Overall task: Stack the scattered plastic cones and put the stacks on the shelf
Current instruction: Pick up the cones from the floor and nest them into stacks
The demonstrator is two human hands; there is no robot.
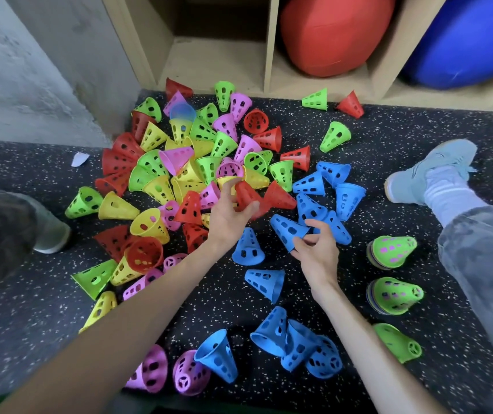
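Observation:
Many perforated plastic cones in red, green, yellow, pink and blue lie scattered in a pile (185, 162) on the dark speckled floor. My left hand (229, 212) grips a red cone (246, 194) at the pile's near edge. My right hand (317, 252) pinches the rim of a blue cone (287, 231) among several loose blue cones (338, 198). Two short stacks topped with green cones (391, 251) (394, 294) stand on the floor to the right. The wooden shelf (215, 61) stands beyond the pile, its left compartment open.
A red ball (332, 34) and a blue ball (463, 40) fill the shelf's right compartments. My right leg and shoe (430, 171) stretch out on the right; my left shoe (48, 228) sits at the left. A concrete wall (45, 70) rises at the back left.

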